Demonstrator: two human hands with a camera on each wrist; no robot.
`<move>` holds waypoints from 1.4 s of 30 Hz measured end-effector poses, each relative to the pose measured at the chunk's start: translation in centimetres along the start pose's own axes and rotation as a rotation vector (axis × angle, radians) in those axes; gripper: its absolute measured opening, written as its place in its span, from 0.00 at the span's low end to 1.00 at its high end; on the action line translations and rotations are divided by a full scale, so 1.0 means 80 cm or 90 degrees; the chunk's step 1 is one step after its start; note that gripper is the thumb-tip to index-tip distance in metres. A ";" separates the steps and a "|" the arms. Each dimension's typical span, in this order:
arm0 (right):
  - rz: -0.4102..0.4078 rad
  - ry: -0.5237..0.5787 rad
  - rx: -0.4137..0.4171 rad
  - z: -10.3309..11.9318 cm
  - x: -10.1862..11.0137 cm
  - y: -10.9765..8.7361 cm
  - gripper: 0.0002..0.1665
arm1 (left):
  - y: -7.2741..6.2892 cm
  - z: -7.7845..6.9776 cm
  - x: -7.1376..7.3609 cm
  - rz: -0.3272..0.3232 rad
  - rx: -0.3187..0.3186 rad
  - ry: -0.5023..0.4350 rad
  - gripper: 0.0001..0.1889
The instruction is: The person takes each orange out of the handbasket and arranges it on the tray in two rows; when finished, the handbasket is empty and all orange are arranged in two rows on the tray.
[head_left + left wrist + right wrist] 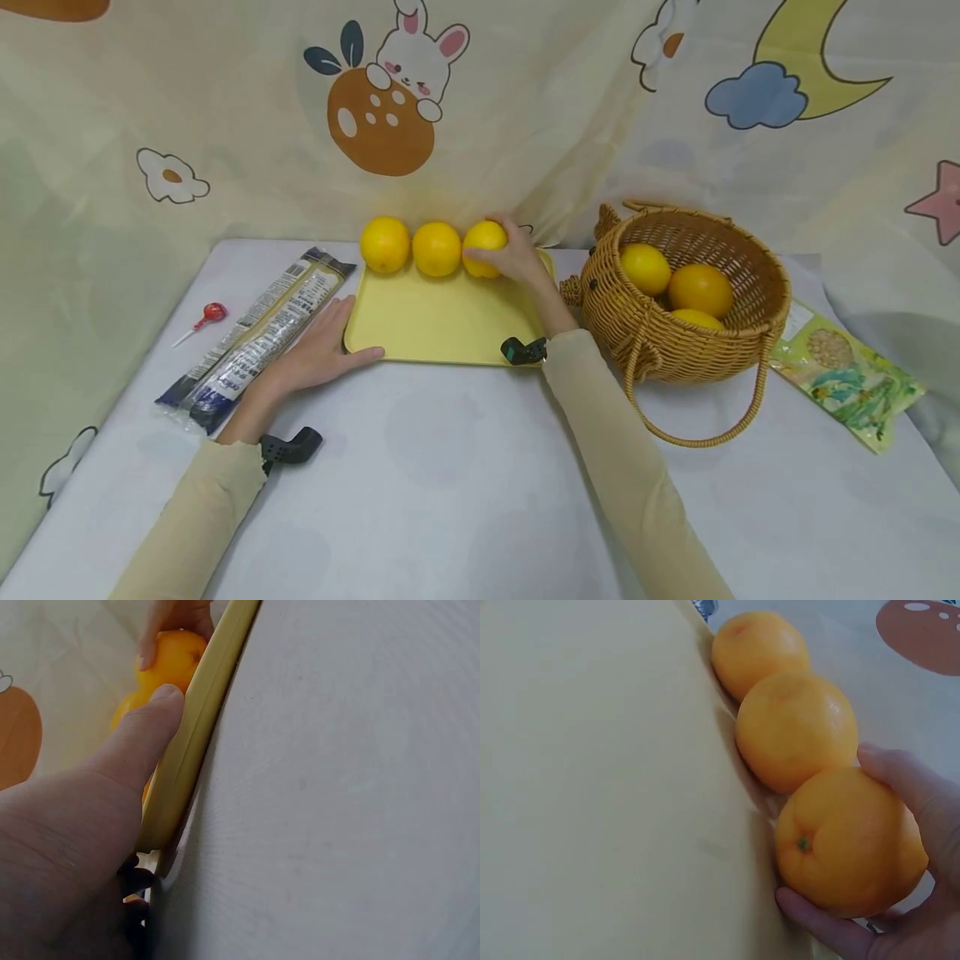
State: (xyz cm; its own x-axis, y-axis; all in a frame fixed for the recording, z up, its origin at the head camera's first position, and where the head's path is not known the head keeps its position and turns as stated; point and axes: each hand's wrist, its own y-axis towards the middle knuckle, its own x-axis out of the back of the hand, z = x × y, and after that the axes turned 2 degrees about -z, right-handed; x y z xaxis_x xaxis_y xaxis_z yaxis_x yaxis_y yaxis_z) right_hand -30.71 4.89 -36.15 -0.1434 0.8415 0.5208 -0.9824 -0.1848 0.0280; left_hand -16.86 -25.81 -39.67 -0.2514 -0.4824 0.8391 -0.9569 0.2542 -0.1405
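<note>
One tray lies on the tabletop. At its near left corner, the left hand rests with fingers fairly straight and thumb on the rim. At the far edge, the right hand has its fingers curled round the right orange; the left hand is well away from it. The row runs side to side, with the middle orange just left of those fingers and the left orange beyond.
</note>
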 end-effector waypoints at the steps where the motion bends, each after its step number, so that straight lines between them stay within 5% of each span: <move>1: 0.001 -0.009 0.002 0.000 0.000 0.000 0.46 | 0.000 0.000 0.000 0.000 0.000 0.001 0.58; 26: -0.040 -0.061 0.039 0.010 0.013 -0.020 0.48 | 0.000 0.000 0.001 -0.003 -0.008 0.017 0.59; 42: -0.079 0.037 0.121 0.012 0.010 -0.019 0.34 | 0.000 0.000 0.001 0.005 0.002 0.006 0.59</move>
State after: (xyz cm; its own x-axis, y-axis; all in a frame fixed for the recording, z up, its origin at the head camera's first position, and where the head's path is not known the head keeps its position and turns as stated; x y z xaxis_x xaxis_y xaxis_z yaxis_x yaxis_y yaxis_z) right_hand -29.22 5.36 -34.93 -0.0344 0.8906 0.4536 -0.9536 -0.1650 0.2517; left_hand -16.86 -25.85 -39.57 -0.2576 -0.4724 0.8429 -0.9554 0.2548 -0.1491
